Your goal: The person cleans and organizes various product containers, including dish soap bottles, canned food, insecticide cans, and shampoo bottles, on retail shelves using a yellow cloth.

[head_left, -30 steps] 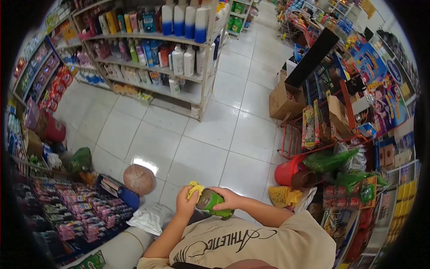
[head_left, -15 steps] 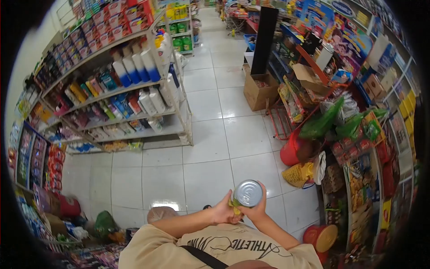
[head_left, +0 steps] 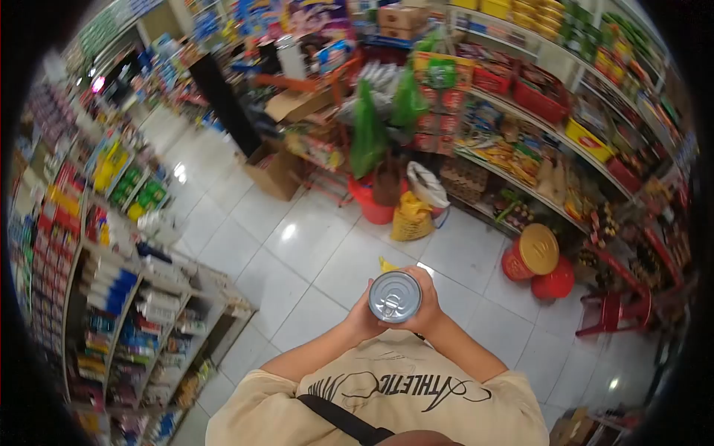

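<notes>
A can with a silver pull-tab lid [head_left: 395,296] is held upright in front of my chest, its lid facing up. My left hand [head_left: 362,316] wraps its left side, and my right hand [head_left: 428,301] curls round its right side. A small yellow piece [head_left: 387,264] shows just beyond the can's far edge; I cannot make out what it is. The can's side is mostly hidden under the lid and my fingers.
Shelves of bottles [head_left: 111,290] stand on the left. Ahead are a cardboard box [head_left: 274,175], a red tub [head_left: 372,202] and a yellow sack [head_left: 412,217]. Stocked shelves [head_left: 513,108], a gold-lidded red bucket [head_left: 537,249] and a red stool [head_left: 613,312] are on the right.
My view has turned to the right, so the sacks and right shelves now lie ahead. Both hands still hold the can, with the left now closer against its side.
</notes>
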The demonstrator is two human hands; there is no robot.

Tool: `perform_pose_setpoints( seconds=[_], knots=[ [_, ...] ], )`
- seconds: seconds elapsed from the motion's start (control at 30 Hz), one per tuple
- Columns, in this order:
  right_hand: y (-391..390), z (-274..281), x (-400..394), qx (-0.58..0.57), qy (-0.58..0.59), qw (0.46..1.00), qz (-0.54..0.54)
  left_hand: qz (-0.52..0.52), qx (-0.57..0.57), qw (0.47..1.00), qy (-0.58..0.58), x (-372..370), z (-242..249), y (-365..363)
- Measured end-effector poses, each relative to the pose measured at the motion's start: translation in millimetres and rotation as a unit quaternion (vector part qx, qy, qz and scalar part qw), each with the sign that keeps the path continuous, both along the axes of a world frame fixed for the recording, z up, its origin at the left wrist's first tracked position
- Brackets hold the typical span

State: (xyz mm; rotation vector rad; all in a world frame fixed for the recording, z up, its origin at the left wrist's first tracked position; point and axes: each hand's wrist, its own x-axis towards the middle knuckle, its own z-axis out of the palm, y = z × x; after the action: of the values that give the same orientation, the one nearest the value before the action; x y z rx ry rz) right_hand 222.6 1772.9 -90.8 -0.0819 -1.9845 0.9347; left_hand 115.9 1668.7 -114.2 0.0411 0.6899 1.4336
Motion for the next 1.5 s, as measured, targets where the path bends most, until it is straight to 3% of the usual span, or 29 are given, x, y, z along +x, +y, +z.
perform_pose_setpoints(
  seconds=[0.13,0.3,0.4,0.43,0.5,0.63,0.7,0.77,0.97,1.07,1.13,1.23,1.37,1.4,1.5],
  knots=[
    [55,2,38,0.026,0.044,0.998,-0.036,-0.067,-0.052,0.994,0.069,24,21,75],
    [98,-9,84,0.036,0.031,0.991,-0.127,-0.182,-0.026,0.961,0.205,52,-5,144],
    [123,-15,107,-0.026,0.02,0.985,-0.167,-0.141,-0.045,0.964,0.221,80,-4,168],
    [129,-25,112,-0.144,0.003,0.979,-0.146,-0.147,-0.042,0.969,0.193,81,-8,174],
    [143,-32,114,-0.219,0.058,0.969,-0.102,-0.153,-0.042,0.978,0.138,75,-16,185],
    [180,-19,110,-0.081,-0.045,0.987,-0.131,-0.113,-0.045,0.991,0.058,75,-14,224],
    [194,-23,100,-0.014,-0.037,0.989,-0.146,-0.143,-0.02,0.988,-0.051,57,-45,245],
    [213,-25,87,-0.004,-0.021,0.988,-0.153,-0.167,-0.041,0.983,-0.067,47,-54,275],
    [297,-20,48,0.013,-0.002,0.969,-0.248,-0.244,-0.005,0.967,-0.07,13,-3,382],
    [337,-8,29,0.026,-0.011,0.946,-0.321,-0.32,-0.005,0.947,-0.02,-15,-9,435],
    [361,-20,20,-0.049,-0.012,0.95,-0.308,-0.337,-0.021,0.937,0.083,-29,-4,463],
    [390,-23,8,-0.151,0.012,0.933,-0.328,-0.431,0.048,0.89,0.139,-68,-18,500],
    [427,-16,18,-0.157,0.031,0.91,-0.382,-0.352,0.038,0.899,0.257,-80,-20,529],
    [439,-11,21,-0.164,0.052,0.903,-0.394,-0.365,0.08,0.877,0.303,-87,-5,532],
    [480,48,37,-0.199,0.057,0.855,-0.476,-0.285,0.15,0.903,0.285,-106,12,537]
  ],
)
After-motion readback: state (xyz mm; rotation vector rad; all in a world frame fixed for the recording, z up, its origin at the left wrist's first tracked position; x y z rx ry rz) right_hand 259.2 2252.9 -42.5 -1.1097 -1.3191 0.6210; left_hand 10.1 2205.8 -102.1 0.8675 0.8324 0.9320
